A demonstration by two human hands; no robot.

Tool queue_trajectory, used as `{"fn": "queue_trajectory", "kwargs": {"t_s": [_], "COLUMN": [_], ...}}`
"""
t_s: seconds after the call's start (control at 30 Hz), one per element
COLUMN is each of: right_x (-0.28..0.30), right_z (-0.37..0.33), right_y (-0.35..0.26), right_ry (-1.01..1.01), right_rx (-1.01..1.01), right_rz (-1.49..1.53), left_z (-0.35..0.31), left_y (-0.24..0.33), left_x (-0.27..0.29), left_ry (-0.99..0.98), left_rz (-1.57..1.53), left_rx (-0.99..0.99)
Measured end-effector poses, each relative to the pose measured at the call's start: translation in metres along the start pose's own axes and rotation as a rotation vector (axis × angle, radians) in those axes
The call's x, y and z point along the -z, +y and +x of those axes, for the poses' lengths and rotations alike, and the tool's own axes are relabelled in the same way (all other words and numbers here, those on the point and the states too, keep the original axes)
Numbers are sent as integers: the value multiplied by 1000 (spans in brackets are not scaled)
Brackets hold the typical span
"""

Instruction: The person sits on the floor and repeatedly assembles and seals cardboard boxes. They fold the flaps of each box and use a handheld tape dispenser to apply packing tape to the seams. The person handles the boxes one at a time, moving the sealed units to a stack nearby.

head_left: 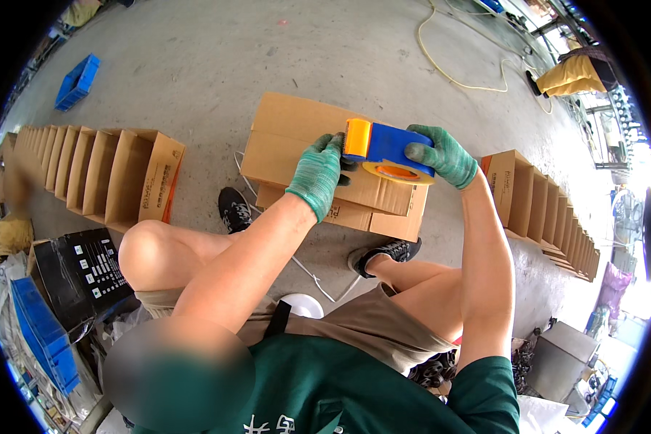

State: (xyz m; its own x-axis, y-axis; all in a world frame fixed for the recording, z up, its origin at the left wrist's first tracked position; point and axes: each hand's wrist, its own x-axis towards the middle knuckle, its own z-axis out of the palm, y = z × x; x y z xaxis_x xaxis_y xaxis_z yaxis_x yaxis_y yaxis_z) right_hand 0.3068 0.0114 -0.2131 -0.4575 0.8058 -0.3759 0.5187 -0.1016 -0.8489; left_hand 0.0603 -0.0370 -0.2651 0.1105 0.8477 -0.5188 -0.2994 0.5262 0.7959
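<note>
At frame centre we gripped the blue tape dispenser (387,148) with our right hand (443,154), our left hand (316,173) seemingly pinching its orange end above the flat cardboard box (296,141); better kept level, tape taut.

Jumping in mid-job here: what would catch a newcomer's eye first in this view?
The blue and orange tape dispenser at centre, gripped by both green-gloved hands, the left hand at its orange front and the right hand at its rear. Just beneath lies a flat cardboard box on the concrete floor. Rows of open cartons line the left and right sides.
</note>
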Motion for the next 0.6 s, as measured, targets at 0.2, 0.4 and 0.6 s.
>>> {"fn": "queue_trajectory", "kwargs": {"t_s": [0.2, 0.4, 0.6], "right_x": [-6, -22, -33], "right_z": [4, 23, 34], "right_y": [-28, -46, -55], "right_ry": [-37, -21, 1], "right_rx": [-8, -81, -133], "right_rz": [-111, -125, -271], "left_z": [23, 49, 65], "left_y": [8, 50, 29], "left_x": [42, 161, 174], "left_ry": [304, 467, 372], "left_rz": [752, 91, 24], "left_rx": [-451, -215, -180]}}
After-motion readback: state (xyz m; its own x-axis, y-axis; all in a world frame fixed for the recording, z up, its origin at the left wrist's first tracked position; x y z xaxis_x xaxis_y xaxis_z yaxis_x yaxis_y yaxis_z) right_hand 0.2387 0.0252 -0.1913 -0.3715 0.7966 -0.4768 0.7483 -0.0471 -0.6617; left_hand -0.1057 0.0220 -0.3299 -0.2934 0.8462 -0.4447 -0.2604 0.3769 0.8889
